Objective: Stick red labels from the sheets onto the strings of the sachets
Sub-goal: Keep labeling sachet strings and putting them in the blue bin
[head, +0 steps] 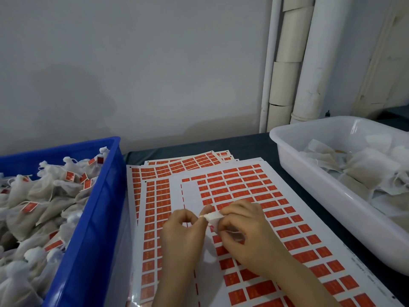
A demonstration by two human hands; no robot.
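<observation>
Head view: both hands meet low over the top white sheet of red rectangular labels (254, 197). It lies flat on the dark table (250, 141), so stickers can be peeled straight from it. The right hand (242, 231) is curled round a small white mesh sachet (214, 218), gripping it so its neck points toward the left hand (183, 232). The left hand's thumb and forefinger are pinched together at the sachet's tip, on what looks like a red label (202, 216) being folded there. Its other fingers are curled in. The string itself is too thin to make out. Judging by the layout, the blue plastic crate (106, 196) at the left collects finished sachets with red tags (42, 191). The white plastic tub (309, 171) at the right supplies untagged ones (365, 171), so each bin sits within reach of its own hand. More sheets (155, 171) are fanned underneath as stock.
</observation>
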